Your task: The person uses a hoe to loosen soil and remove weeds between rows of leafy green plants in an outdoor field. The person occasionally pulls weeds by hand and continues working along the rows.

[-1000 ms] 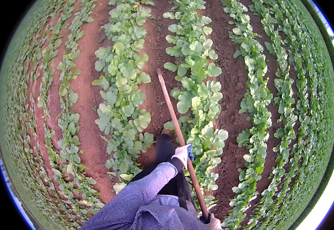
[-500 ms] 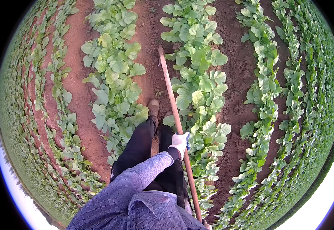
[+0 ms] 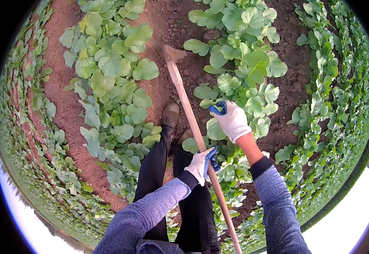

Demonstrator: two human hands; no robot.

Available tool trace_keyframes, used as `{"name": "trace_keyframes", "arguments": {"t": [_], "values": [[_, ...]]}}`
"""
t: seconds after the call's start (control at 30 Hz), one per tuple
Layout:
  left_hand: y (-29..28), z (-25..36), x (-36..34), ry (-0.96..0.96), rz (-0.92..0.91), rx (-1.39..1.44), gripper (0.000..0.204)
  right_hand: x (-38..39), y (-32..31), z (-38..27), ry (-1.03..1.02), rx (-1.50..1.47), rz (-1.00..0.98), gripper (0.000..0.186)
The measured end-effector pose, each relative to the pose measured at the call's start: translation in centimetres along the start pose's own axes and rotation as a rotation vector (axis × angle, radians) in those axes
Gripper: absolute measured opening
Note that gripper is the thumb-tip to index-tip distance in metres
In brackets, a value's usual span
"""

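1. Two broad rows of light-green, round-leaved plants (image 3: 104, 80) border a bare strip of reddish-brown soil (image 3: 174, 21); this strip is the open room, its edges narrowed by overhanging leaves.
2. The long, straight hoe with a pale brown wooden handle (image 3: 187, 103) slants from this strip down to the lower edge, beside the right-hand row. Its handle looks smooth and slightly mottled; its thin blade is blurred, so I cannot tell whether it touches soil.
3. The white-and-blue-gloved left hand (image 3: 201, 164) has its fingers clamped around the handle.
4. The matching gloved right hand (image 3: 232, 120), off the handle, has bent fingers beside a small green leaf (image 3: 207, 103); whether they pinch it, I cannot tell.
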State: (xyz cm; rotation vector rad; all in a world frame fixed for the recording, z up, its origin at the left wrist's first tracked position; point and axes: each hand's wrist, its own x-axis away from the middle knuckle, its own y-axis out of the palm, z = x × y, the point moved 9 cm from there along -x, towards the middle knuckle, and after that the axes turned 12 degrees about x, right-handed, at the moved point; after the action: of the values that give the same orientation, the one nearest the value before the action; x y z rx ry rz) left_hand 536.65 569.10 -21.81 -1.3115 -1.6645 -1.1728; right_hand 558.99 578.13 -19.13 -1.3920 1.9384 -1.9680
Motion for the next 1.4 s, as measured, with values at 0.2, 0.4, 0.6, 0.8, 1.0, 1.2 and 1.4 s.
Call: {"name": "trace_keyframes", "arguments": {"t": [0.2, 0.4, 0.6, 0.8, 1.0, 1.2, 1.4], "values": [[-0.3, -0.6, -2.2, -0.025, -0.005, 0.009, 0.020, -16.8, 14.3, -4.1, -0.315, 0.608, -0.282, 0.020], [0.4, -0.4, -2.4, -0.076, -0.066, 0.087, 0.016, -16.5, 17.3, -5.6, -0.444, 0.682, -0.316, 0.016], [0.3, -0.3, -2.2, -0.069, -0.082, 0.132, 0.017, -16.5, 8.8, -7.0, -0.343, 0.226, -0.202, 0.035], [1.3, -0.9, -2.0, -0.083, -0.105, 0.121, 0.020, -25.6, -2.2, -2.7, 0.006, 0.257, 0.308, 0.045], [0.9, -1.5, -2.8, -0.102, -0.077, 0.217, 0.019, -31.3, 0.7, -1.3, 0.000, 0.448, 0.169, 0.025], [1.1, -0.9, -1.9, -0.092, -0.036, 0.129, 0.017, -26.3, -3.6, -3.0, 0.087, -0.090, 0.184, 0.023], [0.4, -0.8, -2.9, -0.051, -0.001, 0.104, 0.023, -16.4, 5.6, -21.7, -0.515, -0.012, -0.143, 0.033]]}}
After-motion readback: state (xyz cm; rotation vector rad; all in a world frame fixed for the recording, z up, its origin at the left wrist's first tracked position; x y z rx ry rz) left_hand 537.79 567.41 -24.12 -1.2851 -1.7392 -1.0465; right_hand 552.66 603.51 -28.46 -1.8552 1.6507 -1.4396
